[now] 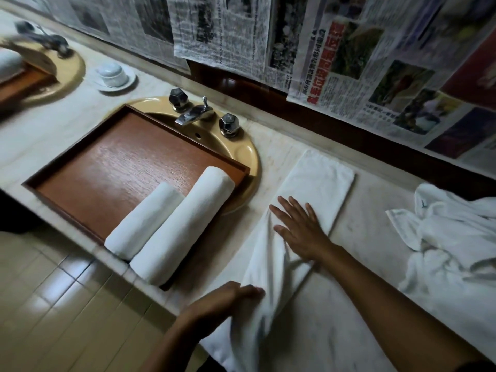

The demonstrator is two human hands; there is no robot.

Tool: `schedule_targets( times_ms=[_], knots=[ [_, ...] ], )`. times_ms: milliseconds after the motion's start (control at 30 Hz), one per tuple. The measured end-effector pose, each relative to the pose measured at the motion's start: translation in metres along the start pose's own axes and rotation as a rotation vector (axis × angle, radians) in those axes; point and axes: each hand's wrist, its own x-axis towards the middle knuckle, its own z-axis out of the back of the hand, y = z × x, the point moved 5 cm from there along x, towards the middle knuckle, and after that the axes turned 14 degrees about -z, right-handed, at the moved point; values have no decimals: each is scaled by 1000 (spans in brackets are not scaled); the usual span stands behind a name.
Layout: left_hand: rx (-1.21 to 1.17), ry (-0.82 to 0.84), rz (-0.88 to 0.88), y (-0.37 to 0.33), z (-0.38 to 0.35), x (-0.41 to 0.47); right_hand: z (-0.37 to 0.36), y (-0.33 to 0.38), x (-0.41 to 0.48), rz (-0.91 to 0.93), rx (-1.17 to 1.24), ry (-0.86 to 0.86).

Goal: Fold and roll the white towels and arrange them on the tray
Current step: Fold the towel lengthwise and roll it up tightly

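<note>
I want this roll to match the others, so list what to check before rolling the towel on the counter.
1. Far half of the towel lies flat on the counter: ok.
2. Near end smooth: not ok, it is bunched and creased by the left hand.
3. Left hand grips the near end: ok.
4. Right hand presses flat on the middle: ok.
5. Long edges line up under the hands: cannot tell.
6. Tray has bare room beside the two rolled towels: ok.
</note>
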Motion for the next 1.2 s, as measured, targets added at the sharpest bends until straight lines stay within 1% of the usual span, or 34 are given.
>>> schedule_targets(
  times_ms=[33,100,133,167,200,233,267,333,367,400,467,533,633,700,800,867,933,1000,1067,1100,1133,1200],
  knots=[
    [25,-26,-47,2,0,-3,0,-1,0,0,3,0],
    [-105,-56,-66,8,-1,-9,-2,-1,1,-1,10,-3],
    [-176,-41,-61,12,-2,-13,-2,-1,0,3,15,-6],
    [-206,-41,-71,14,-1,-16,-2,-1,0,7,17,-10],
    [-194,-85,-101,16,2,-19,-3,0,-1,13,16,-13],
    [-127,-154,-139,17,8,-20,-3,0,0,16,9,-14],
    [13,-254,-193,20,17,-21,-3,-1,0,16,2,-15],
    [399,-420,-312,26,35,-20,-5,-4,1,19,-7,-46],
    [538,-505,-344,29,43,-21,-6,-5,1,23,-9,-66],
    [598,-585,-366,31,50,-20,-7,-5,1,26,-12,-77],
    [600,-719,-388,34,58,-23,-9,-5,2,37,-24,-86],
    [659,-774,-353,34,60,-25,-9,-6,2,51,-37,-113],
    [776,-805,-306,38,56,-24,-9,-5,0,69,-59,-152],
    [808,-829,-308,37,56,-24,-7,-2,-1,62,-60,-182],
    [825,-842,-313,37,59,-23,4,14,-14,35,-1,-342],
    [841,-833,-300,38,57,-23,-1,31,-36,93,82,-413],
    [876,-814,-287,36,55,-24,-18,48,-57,163,88,-353],
    [826,-701,-265,33,55,-22,-33,50,-68,162,58,-266],
    [651,-505,-236,32,53,-19,-34,45,-68,155,40,-236],
    [604,-424,-240,30,49,-21,-32,44,-66,157,32,-230],
    [609,-387,-267,27,43,-24,-31,44,-66,158,29,-228],
    [594,-409,-401,17,29,-33,-30,45,-66,151,35,-228]
  ],
)
